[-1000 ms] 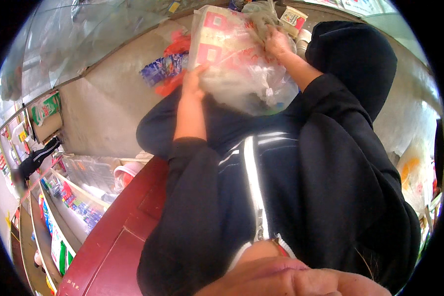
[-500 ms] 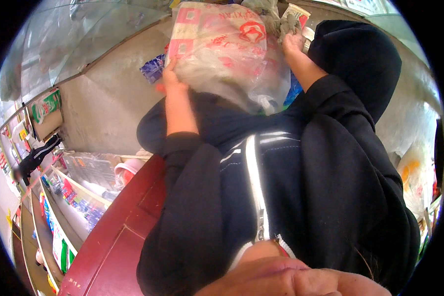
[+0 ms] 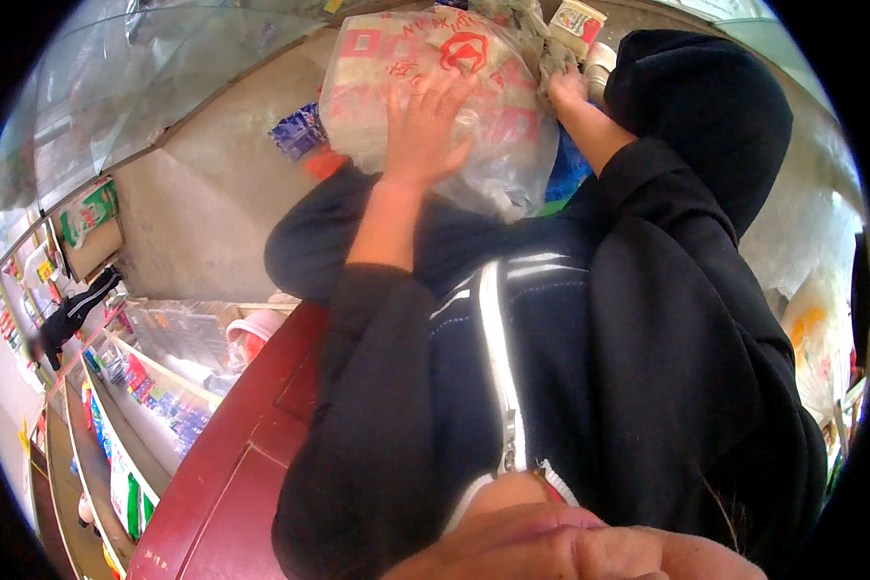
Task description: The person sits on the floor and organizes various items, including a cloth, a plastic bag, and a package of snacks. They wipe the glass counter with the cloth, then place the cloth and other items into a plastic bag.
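Note:
A clear plastic bag (image 3: 517, 159) with red print lies in front of my lap, wrapped over pink-and-white packaging. My left hand (image 3: 425, 126) rests on its top side with the fingers spread. To the right of the bag, my right hand (image 3: 566, 90) is closed on a crumpled grey cloth (image 3: 556, 60). The cloth lies against the bag's right edge. Just beyond the right hand is a white tub (image 3: 578, 25) with a coloured label.
A blue-purple packet (image 3: 298, 132) lies on the grey floor (image 3: 213, 193) left of the bag. Glass panels (image 3: 116, 87) run along the upper left. Stocked shelves (image 3: 116, 454) and a red wooden surface (image 3: 232, 464) are at lower left. Another person's dark-clothed figure (image 3: 72, 309) is far left.
My left hand has moved from the bag's left edge onto its top, fingers spread. The bag has shifted slightly left and its print has turned. My right hand keeps the cloth, slightly lower.

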Demonstrator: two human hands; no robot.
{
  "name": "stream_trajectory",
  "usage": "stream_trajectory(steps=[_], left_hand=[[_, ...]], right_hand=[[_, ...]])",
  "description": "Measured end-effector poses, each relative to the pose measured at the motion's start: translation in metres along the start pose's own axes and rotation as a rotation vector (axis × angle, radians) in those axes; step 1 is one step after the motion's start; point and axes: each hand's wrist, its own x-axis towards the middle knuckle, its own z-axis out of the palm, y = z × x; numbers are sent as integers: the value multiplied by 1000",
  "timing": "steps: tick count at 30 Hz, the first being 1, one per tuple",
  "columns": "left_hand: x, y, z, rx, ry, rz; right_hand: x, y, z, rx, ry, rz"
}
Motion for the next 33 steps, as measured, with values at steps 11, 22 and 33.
stream_trajectory(steps=[11, 22, 33], left_hand=[[-38, -65, -20, 162, -897, -387], [-32, -67, 25, 160, -980, -403], [-26, -68, 16, 61, -995, -488]], right_hand=[[-14, -39, -20, 247, 225, -151], [-182, -128, -12, -418, -443, -1410], [-46, -51, -48, -741, -271, -684]])
